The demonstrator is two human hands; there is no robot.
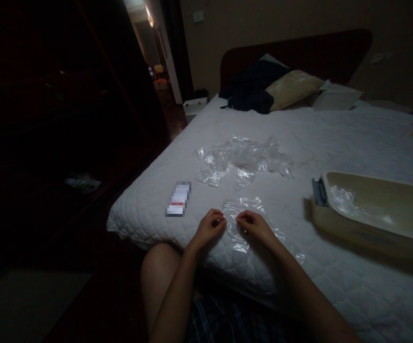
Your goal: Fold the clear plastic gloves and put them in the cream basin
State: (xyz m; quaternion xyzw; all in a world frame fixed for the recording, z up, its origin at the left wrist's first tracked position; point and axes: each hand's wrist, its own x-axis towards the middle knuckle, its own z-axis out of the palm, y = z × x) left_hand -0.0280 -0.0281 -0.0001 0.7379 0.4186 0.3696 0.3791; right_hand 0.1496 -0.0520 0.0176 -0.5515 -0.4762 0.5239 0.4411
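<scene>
On the white quilted bed (pixel 149 209) near its front edge lies a clear plastic bag (pixel 244 207), partly spread out. My left hand (pixel 209 226) pinches the bag's left side between thumb and fingertips. Facing it a short way to the right, my right hand (pixel 256 227) pinches the same clear plastic. Part of the bag runs beneath my right hand and forearm, where it is hidden. Just beyond is a crumpled heap of clear plastic bags (pixel 245 159). A phone (pixel 179 199) with its screen lit lies to the left of my left hand.
At the right stands a cream plastic storage box (pixel 352 233) with a grey latch (pixel 319 192) and some clear plastic inside. Pillows (pixel 294 89) and dark cloth (pixel 251 85) lie by the headboard (pixel 299 50). A white nightstand (pixel 195 105) stands beyond the bed's left side.
</scene>
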